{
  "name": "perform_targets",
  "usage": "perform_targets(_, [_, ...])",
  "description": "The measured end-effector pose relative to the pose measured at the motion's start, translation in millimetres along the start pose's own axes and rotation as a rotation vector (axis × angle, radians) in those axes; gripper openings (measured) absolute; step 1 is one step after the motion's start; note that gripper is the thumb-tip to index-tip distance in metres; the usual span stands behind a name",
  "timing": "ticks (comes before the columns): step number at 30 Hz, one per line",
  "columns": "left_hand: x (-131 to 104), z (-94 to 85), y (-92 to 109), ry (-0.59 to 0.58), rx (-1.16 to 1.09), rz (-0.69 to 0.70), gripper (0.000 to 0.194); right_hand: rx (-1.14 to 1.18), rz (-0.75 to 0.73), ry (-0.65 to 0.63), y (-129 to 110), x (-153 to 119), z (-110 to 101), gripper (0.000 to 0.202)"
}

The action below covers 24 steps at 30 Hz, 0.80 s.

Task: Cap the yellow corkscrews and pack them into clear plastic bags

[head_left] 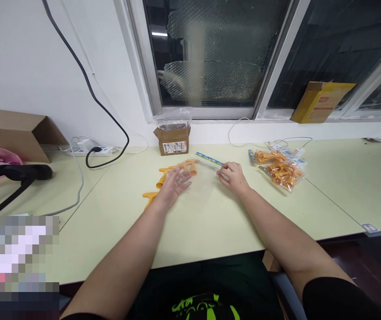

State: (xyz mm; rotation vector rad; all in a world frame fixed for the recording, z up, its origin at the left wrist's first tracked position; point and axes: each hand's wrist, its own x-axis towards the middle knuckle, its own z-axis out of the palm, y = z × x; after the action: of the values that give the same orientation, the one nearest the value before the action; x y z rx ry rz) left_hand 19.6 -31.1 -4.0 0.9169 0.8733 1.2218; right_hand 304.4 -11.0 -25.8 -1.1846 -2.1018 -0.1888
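My right hand (pixel 233 178) pinches the right end of a blue-green patterned header strip (pixel 209 158), from which a clear plastic bag (pixel 202 184) hangs towards me over the table. My left hand (pixel 176 186) has its fingers spread at the bag's left side, beside several orange-yellow plastic pieces (pixel 190 167). Some of these seem to lie under or inside the clear film; I cannot tell which. Another orange piece (pixel 150 196) lies left of my left wrist. To the right, filled bags of orange pieces (pixel 282 174) rest on the table.
A small open cardboard box (pixel 173 140) stands against the wall. On the left are a larger carton (pixel 13 129), a power strip (pixel 105 151) with a black cable, and a black stand (pixel 20 173). A yellow box (pixel 322 102) leans on the window at the right.
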Motion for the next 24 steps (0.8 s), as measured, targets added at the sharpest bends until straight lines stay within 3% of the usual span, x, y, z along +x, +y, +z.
perform_targets(4, [-3, 1.9, 0, 0.009, 0.076, -0.001, 0.06, 0.01, 0.139, 0.075, 8, 1, 2, 0.015])
perform_targets(9, [-1, 2.7, -11, -0.012, 0.195, 0.055, 0.054, 0.103, 0.306, 0.073, 17, 1, 7, 0.016])
perform_targets(13, [-2, 1.7, -15, 0.0, 0.357, 0.086, 0.062, 0.156, 0.425, 0.07, 24, -1, 8, 0.014])
perform_targets(18, [-13, 7.7, -9, -0.124, 0.568, 0.137, 0.075, 0.312, 0.591, 0.071, 33, -3, 11, 0.015])
perform_targets(24, [-16, 10.9, -13, -0.257, 0.731, 0.086, 0.04, 0.744, 0.766, 0.09, 33, 0, 15, 0.019])
